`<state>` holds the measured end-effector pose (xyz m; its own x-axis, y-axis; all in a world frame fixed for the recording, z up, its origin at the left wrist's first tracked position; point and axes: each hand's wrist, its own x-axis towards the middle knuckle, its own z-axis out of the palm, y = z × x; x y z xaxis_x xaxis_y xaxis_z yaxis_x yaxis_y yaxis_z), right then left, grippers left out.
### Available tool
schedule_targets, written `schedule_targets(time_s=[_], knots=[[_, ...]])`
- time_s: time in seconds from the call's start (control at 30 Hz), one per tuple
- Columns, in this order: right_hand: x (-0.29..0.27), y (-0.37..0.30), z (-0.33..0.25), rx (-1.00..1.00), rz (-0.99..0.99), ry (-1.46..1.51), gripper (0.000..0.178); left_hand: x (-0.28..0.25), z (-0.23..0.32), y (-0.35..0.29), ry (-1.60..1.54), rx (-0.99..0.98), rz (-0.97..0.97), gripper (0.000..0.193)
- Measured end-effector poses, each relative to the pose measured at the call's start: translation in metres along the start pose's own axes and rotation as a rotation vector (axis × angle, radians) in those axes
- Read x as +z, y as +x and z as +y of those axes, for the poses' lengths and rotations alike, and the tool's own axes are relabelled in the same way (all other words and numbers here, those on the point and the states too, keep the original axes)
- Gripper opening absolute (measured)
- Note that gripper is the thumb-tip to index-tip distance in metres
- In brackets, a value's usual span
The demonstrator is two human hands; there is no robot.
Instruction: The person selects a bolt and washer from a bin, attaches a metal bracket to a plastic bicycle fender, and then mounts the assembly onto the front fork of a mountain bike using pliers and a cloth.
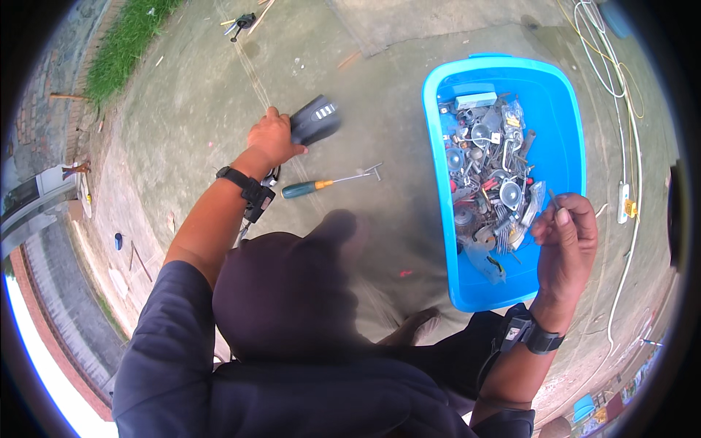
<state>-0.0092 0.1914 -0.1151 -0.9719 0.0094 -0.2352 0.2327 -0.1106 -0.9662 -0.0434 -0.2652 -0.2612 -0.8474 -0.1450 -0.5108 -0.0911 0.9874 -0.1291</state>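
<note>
My left hand point(273, 139) is closed round the near end of a dark grey plastic device point(315, 119) with a row of pale squares on top, over the concrete floor. Just below it lies a screwdriver point(308, 188) with a green and yellow handle; a small metal crosspiece shows at its tip. On the right, my right hand point(568, 237) is raised over the edge of a blue plastic tub point(566, 139), pinching a small, thin metal piece point(553, 201) between thumb and fingers. Its exact kind is too small to make out. Mixed metal hardware point(485, 171) fills the tub's left part.
White cables point(634, 219) run along the floor at the right, with a white power strip point(623, 203) and a yellow plug. A black tool point(244, 22) and thin sticks lie at the far left. Grass point(131, 51) grows beyond. My knee point(281, 299) is close below the screwdriver.
</note>
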Motion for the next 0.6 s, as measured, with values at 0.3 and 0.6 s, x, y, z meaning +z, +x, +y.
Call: schedule_targets(time_s=[0.3,0.6], knots=[[0.007,0.001,0.006,-0.053,-0.046,0.024,0.021,0.037,-0.028,0.006,-0.053,0.288,0.252,0.068],[0.016,0.006,-0.002,0.068,0.022,0.176,0.014,0.015,-0.020,-0.002,-0.068,0.174,0.275,0.055]])
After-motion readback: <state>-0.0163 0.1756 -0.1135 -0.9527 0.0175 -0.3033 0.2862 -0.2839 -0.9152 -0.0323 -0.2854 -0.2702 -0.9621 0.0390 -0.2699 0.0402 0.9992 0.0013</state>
